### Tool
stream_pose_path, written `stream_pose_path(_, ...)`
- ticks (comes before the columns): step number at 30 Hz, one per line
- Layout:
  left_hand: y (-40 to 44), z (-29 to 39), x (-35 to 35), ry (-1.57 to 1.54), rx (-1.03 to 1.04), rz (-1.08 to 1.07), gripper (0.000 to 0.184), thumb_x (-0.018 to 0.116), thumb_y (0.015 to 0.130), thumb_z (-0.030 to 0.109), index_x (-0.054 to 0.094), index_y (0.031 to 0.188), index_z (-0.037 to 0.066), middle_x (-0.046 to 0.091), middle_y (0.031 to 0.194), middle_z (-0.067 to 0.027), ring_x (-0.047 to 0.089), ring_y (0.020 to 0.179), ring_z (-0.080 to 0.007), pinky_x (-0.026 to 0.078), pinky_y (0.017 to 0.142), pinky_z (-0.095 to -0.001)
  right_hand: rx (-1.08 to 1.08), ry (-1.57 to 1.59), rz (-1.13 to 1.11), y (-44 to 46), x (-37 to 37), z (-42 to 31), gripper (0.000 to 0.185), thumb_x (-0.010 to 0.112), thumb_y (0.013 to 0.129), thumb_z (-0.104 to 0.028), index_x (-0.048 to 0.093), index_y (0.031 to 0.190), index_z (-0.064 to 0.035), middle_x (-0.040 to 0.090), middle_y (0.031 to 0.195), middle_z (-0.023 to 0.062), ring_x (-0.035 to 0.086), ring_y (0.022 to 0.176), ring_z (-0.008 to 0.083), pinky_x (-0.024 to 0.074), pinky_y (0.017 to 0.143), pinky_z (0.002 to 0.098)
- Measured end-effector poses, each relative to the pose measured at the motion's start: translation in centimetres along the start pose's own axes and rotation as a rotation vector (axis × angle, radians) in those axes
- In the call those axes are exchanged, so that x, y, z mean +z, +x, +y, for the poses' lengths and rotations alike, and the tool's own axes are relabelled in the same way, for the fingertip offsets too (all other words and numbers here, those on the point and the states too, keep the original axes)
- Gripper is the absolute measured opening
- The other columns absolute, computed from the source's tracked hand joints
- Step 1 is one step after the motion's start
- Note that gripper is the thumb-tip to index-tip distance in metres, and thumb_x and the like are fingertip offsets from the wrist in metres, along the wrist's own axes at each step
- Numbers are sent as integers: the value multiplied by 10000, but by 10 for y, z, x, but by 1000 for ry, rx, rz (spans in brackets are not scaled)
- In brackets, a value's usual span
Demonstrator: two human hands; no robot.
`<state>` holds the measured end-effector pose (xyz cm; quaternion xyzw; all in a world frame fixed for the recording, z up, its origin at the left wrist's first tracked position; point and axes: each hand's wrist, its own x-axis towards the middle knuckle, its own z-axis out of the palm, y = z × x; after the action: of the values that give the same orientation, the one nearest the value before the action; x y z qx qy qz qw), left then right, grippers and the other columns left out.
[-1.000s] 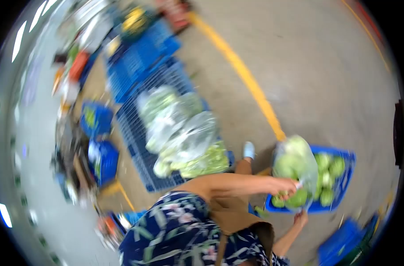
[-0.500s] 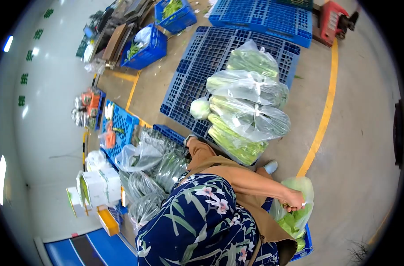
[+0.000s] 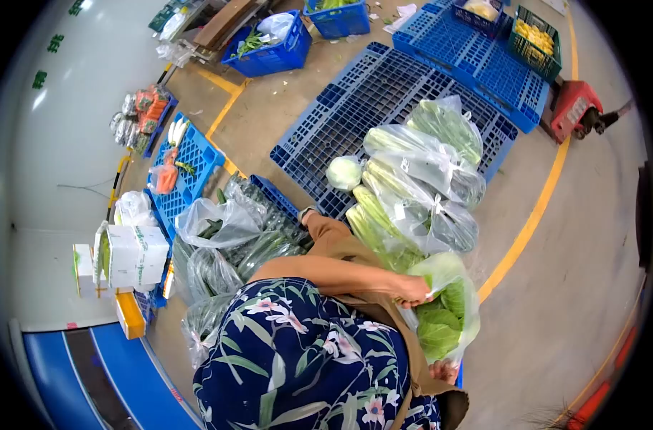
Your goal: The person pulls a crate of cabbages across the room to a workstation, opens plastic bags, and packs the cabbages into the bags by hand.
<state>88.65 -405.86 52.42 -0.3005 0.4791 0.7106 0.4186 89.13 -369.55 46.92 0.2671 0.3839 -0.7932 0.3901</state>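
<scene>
My left hand [image 3: 414,289] is closed on the gathered edge of a clear plastic bag [image 3: 471,309], its arm reaching across my body. Inside the bag are green leafy vegetables [image 3: 439,326] with broad leaves. At the bag's lower end is my right hand [image 3: 445,371], partly hidden, with its fingers curled against the plastic. Just beyond the bag, bagged long-stalked greens [image 3: 384,222] lie on a blue plastic pallet [image 3: 319,136]. A round pale vegetable in plastic [image 3: 343,173] rests beside them.
Bags of dark greens [image 3: 219,269] and white foam boxes [image 3: 136,254] stand on the left. Farther off are blue crates [image 3: 276,54], a second pallet [image 3: 455,50], a crate of yellow produce [image 3: 534,36] and a red pallet jack [image 3: 576,107]. A yellow line [image 3: 531,226] crosses the floor.
My left hand has brought the bag of leafy vegetables up and left, from over the blue crate toward the pallet's near edge. My right hand has come into view. The camera has turned somewhat.
</scene>
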Motion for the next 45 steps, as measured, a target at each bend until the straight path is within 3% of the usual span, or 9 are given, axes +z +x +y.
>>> stream_pose_path(3,5,-23,-5,-64,54,79,310,451,741,24,545,1034,60,437,555,-28,376,370,-116,250,334,-269,-9,-407,-24,8,39,-20,120,590,726,-52,489,768,-101,430,596,-18,353,441,98,276,365,247)
stream_pose_path(7,0,-11,-11,-275,172,168,482,461,714,7,502,1194,25,471,568,-35,415,399,-108,272,362,-265,78,-436,-36,22,34,-47,113,578,725,-46,488,766,-100,432,595,-17,360,443,95,281,370,244)
stream_pose_path(12,-6,-18,-19,-253,234,174,272,471,720,30,522,986,55,447,555,-46,410,384,-133,268,342,-285,117,-562,-52,30,58,-82,105,564,722,-40,487,763,-98,434,593,-16,368,447,92,287,376,240)
stream_pose_path(19,-57,-33,-91,-523,335,190,296,465,677,-7,515,968,19,411,537,-46,361,350,-130,239,338,-277,171,-765,-111,46,168,-65,96,543,719,-30,485,759,-96,437,590,-14,379,451,87,295,385,234)
stream_pose_path(25,-146,-80,-227,-721,428,69,362,473,682,18,513,1042,4,413,538,-36,372,371,-111,246,348,-262,216,-946,-130,83,341,58,91,525,717,-22,484,756,-93,440,588,-13,389,455,83,302,393,230)
stream_pose_path(28,-218,-118,-322,-733,483,-2,508,436,784,49,401,1282,-42,423,598,-4,338,424,-82,258,401,-249,262,-998,-137,103,436,147,90,516,715,-18,483,754,-92,441,587,-12,394,457,81,306,396,228)
stream_pose_path(35,-406,-177,-470,-951,669,125,495,420,850,66,358,1333,-26,389,615,5,331,431,-71,232,400,-215,392,-1240,-272,111,617,263,107,490,708,1,478,767,-87,449,593,-1,406,459,83,315,401,221)
stream_pose_path(42,-606,-230,-535,-1111,833,703,446,442,834,34,441,1277,-22,455,644,-16,375,449,-71,275,406,-200,486,-1197,-565,75,879,408,215,576,682,56,502,861,-36,510,671,54,495,501,146,388,415,255)
stream_pose_path(45,-646,-232,-541,-1169,914,860,442,457,841,52,430,1272,-41,458,632,-27,347,398,-77,267,382,-202,454,-1092,-957,98,954,443,228,535,628,21,495,850,-18,474,638,40,397,472,100,301,425,227)
